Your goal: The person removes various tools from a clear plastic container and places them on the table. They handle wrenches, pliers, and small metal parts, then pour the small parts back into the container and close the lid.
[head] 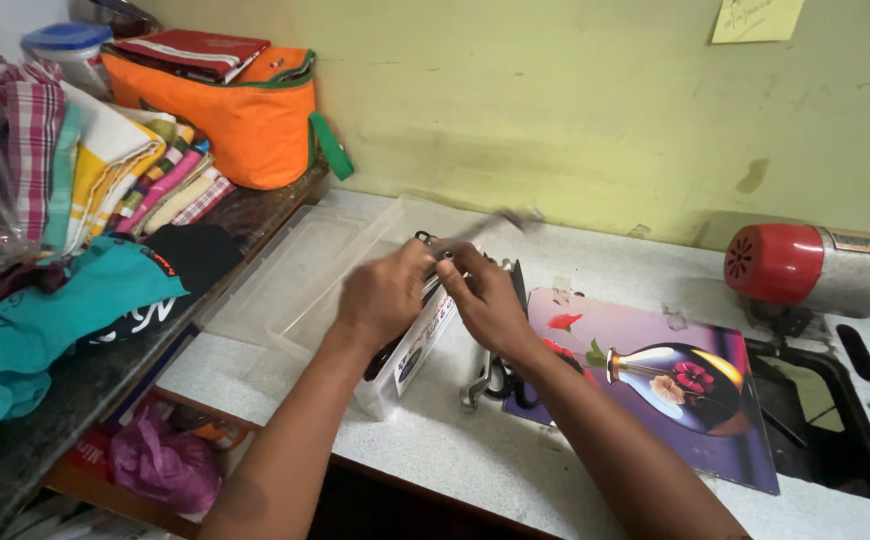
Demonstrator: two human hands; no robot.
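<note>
My two hands are together over the clear plastic box [395,370], which sits on the white worktop [455,450]. My left hand [383,295] is shut around something small and dark right above the box. I cannot tell just what it is. My right hand [490,300] is closed on a thin grey tool [480,232] that looks blurry and pokes up and away from the box toward the green wall [555,100]. The hands almost touch each other.

I think the work is in the middle: the box is open and its lid [295,270] lies just beside the box, on the side where the orange bag [245,115] is. Scissors [495,380] lie on the other side of the box, next to a flower picture mat [655,380]. Well past the mat from the box is a red and silver motor [815,265].
</note>
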